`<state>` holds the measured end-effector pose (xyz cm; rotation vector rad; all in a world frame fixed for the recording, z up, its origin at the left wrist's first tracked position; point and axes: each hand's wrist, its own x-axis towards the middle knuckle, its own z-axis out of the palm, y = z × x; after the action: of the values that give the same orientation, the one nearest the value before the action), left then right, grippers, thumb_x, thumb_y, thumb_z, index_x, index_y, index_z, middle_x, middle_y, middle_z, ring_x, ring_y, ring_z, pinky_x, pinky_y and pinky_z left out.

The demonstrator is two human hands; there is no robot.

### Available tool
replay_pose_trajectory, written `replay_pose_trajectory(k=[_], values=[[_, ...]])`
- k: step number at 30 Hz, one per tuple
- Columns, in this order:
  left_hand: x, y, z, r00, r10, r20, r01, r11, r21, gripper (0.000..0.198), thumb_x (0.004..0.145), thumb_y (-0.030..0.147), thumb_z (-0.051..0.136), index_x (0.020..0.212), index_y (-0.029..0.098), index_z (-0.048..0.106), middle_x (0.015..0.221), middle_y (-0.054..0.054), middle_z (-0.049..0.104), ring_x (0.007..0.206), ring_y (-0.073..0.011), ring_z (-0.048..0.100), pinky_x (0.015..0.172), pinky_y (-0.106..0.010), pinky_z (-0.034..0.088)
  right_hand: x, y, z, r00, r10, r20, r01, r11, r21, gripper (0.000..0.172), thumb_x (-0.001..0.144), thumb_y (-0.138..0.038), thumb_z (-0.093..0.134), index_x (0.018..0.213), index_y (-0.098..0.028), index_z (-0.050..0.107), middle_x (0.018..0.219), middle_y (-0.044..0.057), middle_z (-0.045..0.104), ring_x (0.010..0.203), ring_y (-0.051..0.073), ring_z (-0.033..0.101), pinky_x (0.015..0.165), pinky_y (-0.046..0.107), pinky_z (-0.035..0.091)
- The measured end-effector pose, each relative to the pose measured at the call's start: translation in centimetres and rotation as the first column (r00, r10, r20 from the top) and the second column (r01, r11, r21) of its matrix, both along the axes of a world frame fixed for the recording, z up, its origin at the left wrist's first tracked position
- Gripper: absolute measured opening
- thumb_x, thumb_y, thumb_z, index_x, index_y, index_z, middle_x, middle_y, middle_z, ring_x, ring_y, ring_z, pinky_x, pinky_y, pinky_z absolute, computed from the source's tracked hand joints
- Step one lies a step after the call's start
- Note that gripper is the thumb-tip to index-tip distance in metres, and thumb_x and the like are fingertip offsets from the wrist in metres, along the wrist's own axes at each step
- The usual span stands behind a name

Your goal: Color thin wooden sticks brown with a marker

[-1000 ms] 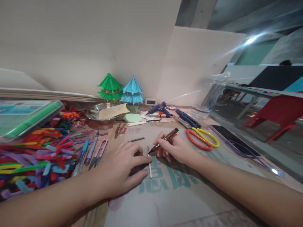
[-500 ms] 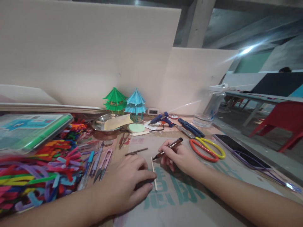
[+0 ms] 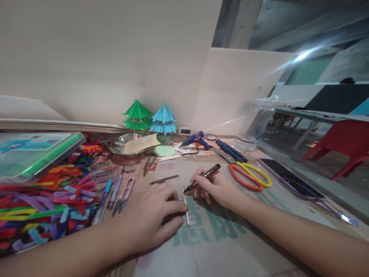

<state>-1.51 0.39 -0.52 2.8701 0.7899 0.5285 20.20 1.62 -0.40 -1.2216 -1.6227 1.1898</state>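
Note:
A thin pale wooden stick [image 3: 187, 217] lies on the printed sheet in front of me. My left hand [image 3: 161, 211] presses the stick down, its index fingertip across it and the thumb close beside. Between the fingers of my right hand [image 3: 210, 185] is a dark brown marker [image 3: 209, 171], uncapped, its tip at the far end of the stick. Just beyond my left hand are dark brown sticks [image 3: 165, 179]. Right of my right hand lie scissors [image 3: 246, 177] with one red and one yellow handle loop.
Colourful pipe cleaners [image 3: 46, 207], pens and pink snips [image 3: 123, 194] crowd the left under a plastic case [image 3: 37, 154]. Behind stand green [image 3: 137, 115] and blue [image 3: 164, 118] pagoda-like models, a metal dish [image 3: 115, 144] and a glue gun [image 3: 196, 140]. A phone [image 3: 288, 177] and water bottle [image 3: 256, 123] are right.
The marker tip has shifted slightly along the stick and now meets its side near the far end. My left hand stays on the stick. The whole view has shifted a little.

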Motion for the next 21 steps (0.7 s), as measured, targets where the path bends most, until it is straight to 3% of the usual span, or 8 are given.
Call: replay_pose_trajectory(k=[8,21], values=[[0.11,0.07,-0.03,1.000,-0.012,-0.010,0.012,1.000,0.011,0.025,0.090,0.029,0.053,0.111,0.028,0.067,0.093,-0.005,0.058,0.087,-0.0217,0.054,0.075,-0.035,0.043,-0.10,0.45,-0.20,0.996,-0.077,-0.046,0.080,0.995,0.055,0.023,0.080,-0.042,0.051,0.079,-0.019,0.049,0.054,-0.005,0.057,0.037,0.006,0.042,0.035,0.017,0.034],[0.10,0.19,-0.12,1.000,-0.020,-0.024,0.021,1.000,0.021,0.027,0.092,0.030,0.051,0.113,0.027,0.067,0.094,-0.006,0.059,0.089,-0.0222,0.054,0.077,-0.035,0.044,0.24,0.23,-0.12,0.999,-0.033,0.006,0.033,0.999,0.022,0.019,0.082,-0.037,0.051,0.078,-0.018,0.051,0.052,-0.004,0.059,0.034,0.006,0.044,0.035,0.017,0.033]])
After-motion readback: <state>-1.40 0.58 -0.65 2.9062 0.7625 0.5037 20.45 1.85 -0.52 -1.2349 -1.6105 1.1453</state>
